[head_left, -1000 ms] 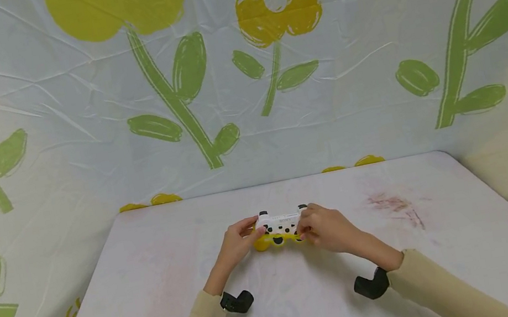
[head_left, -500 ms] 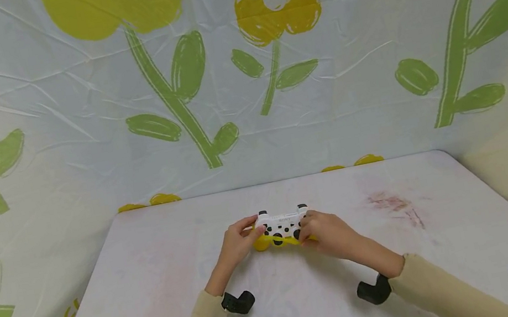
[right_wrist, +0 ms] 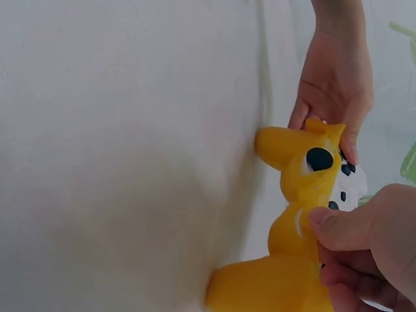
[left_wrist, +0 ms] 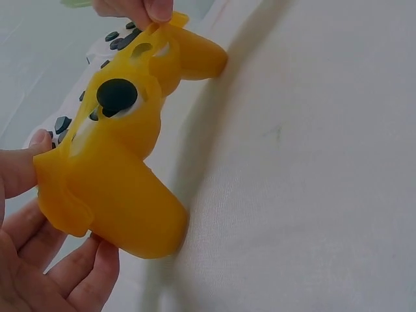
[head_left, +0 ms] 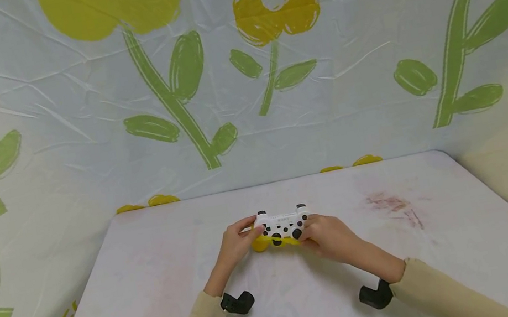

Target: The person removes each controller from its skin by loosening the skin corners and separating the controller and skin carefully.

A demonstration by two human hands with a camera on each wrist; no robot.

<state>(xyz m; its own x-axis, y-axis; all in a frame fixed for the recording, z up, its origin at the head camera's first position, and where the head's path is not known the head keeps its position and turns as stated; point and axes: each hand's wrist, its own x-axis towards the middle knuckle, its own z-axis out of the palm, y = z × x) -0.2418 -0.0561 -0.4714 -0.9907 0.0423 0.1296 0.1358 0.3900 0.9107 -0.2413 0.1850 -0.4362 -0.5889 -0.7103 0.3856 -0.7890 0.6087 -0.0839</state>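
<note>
A white game controller [head_left: 283, 222] with black buttons is held above the table, half inside a yellow silicone cover [left_wrist: 123, 188]. The cover wraps both grips and the near edge, while the button face and shoulder buttons stay bare. One black thumbstick [left_wrist: 117, 95] pokes through a hole in it. My left hand [head_left: 235, 244] holds the left side, thumb on the front and fingers behind. With thumb and fingers, my right hand [head_left: 331, 236] pinches the cover's edge beside the other thumbstick; in the right wrist view its thumb [right_wrist: 338, 227] presses on the yellow material.
A pale cloth covers the table [head_left: 169, 285], with a reddish stain [head_left: 393, 203] at the right. Behind it hangs a flower-printed sheet [head_left: 337, 111]. A black camera mount sits on each wrist.
My right hand has shifted slightly down from the controller's upper right, uncovering the right-hand buttons and thumbstick. My left hand keeps its hold with little movement.
</note>
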